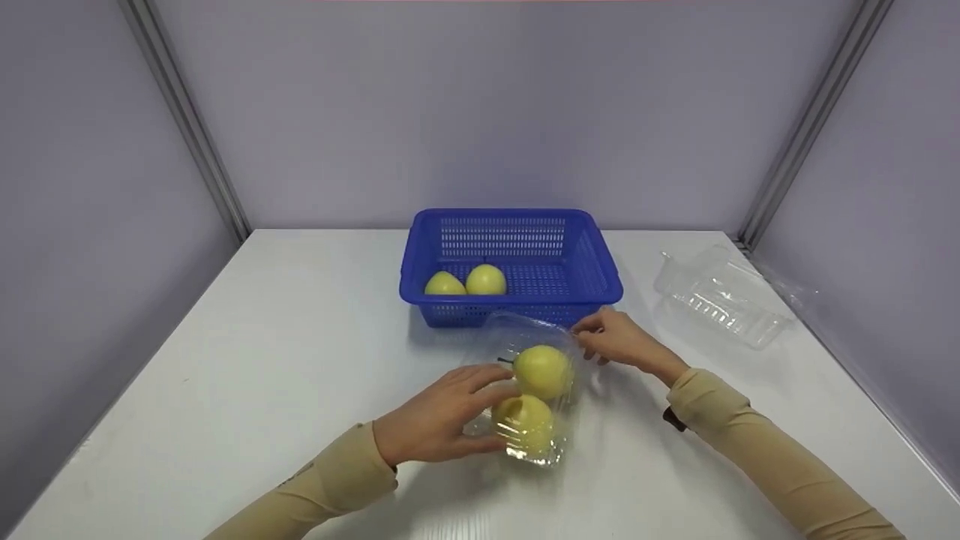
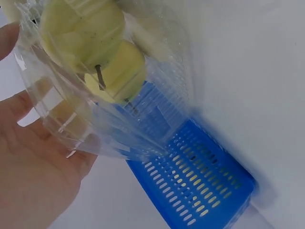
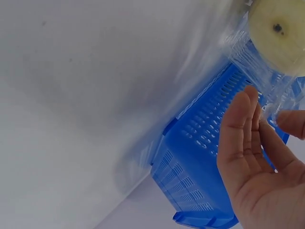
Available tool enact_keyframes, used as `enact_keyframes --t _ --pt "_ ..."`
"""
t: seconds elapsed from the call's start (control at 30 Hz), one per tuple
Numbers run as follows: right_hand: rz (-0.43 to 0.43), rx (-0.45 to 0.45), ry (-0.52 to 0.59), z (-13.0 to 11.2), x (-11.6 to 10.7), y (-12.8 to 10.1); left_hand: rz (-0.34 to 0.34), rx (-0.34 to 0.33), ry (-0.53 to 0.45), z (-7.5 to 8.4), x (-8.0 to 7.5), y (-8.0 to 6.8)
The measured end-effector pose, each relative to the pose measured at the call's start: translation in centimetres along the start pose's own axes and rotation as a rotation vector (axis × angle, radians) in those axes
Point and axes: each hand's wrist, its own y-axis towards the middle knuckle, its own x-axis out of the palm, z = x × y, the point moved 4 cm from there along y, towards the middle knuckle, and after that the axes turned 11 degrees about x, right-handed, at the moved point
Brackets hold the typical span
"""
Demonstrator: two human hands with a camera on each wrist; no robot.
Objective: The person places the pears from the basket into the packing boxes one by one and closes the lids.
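At its eight o'clock side, the left hand [image 1: 450, 412] grips a clear box [image 1: 523, 328] holding two pears [image 1: 542, 371]; the right hand [image 1: 619, 343] pinches it at two o'clock. The box sits just off the blue basket [image 1: 525, 298], at six o'clock.

I have a broad lane over the tabletop [image 1: 292, 330] at the left of the frame, running up to the back wall [image 1: 480, 112]. Frame centre is blocked: a clear container [image 1: 525, 321] stands before the blue basket [image 1: 510, 298], with left fingers [image 1: 487, 374] and right fingers [image 1: 589, 325] closing its sides. From above, I can enter the basket's right half; yellow fruits [image 1: 486, 280] obstruct its lower left. An upper-right empty tray [image 1: 724, 296] narrows passage there, leaving a gap beside the basket.
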Motion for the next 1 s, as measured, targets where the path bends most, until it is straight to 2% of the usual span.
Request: enact_keyframes --t 0.4,0.6,0.8,1.0 --pt "-0.093 0.013 0.005 0.7 -0.4 -0.8 -0.039 -0.103 -0.119 -1.6 -1.2 -0.9" --pt "-0.181 -0.007 0.001 1.0 -0.5 -1.0 -0.063 -0.208 -0.28 -2.7 -1.5 -1.8" --pt "-0.268 -0.017 0.031 1.2 -0.5 -1.4 -0.131 -0.269 -0.409 -3.9 -1.7 -2.9" --pt "-0.331 -0.006 0.053 1.4 -0.2 -1.8 -0.194 -0.339 -0.432 -5.2 -2.2 -3.9"
